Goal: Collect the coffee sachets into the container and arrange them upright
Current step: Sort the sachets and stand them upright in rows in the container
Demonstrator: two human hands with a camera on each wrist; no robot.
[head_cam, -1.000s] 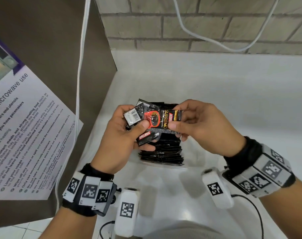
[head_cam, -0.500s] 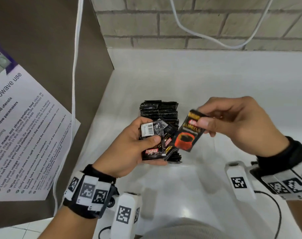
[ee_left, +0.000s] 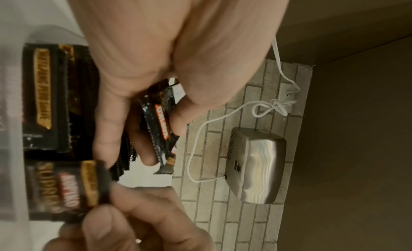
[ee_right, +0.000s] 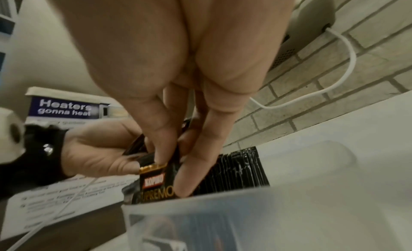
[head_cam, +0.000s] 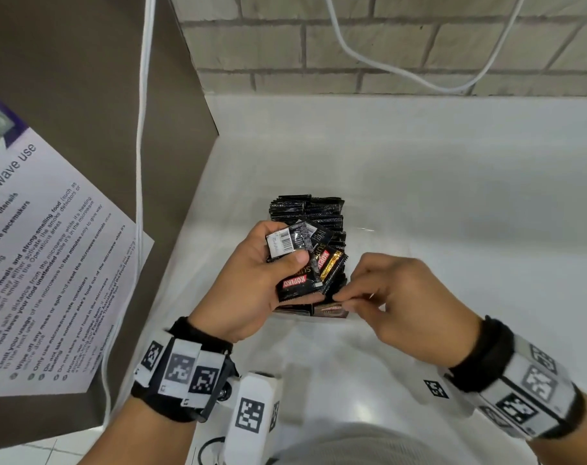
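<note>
A row of black coffee sachets stands on edge in a clear plastic container on the white counter. My left hand hovers over the row's near half and grips a loose bundle of sachets, thumb on top. My right hand pinches a single Kopiko Supremo sachet by its top edge. That sachet stands upright inside the near end of the container, against the row. In the left wrist view the gripped bundle and the pinched sachet both show.
A printed microwave-use notice hangs on the brown panel to the left, and a white cable runs down beside it. Behind the counter is a brick wall with a steel box mounted on it.
My right hand drew one sachet out of the left hand's bundle and brought it down into the near end of the container. The left hand with its bundle sank closer to the row.
</note>
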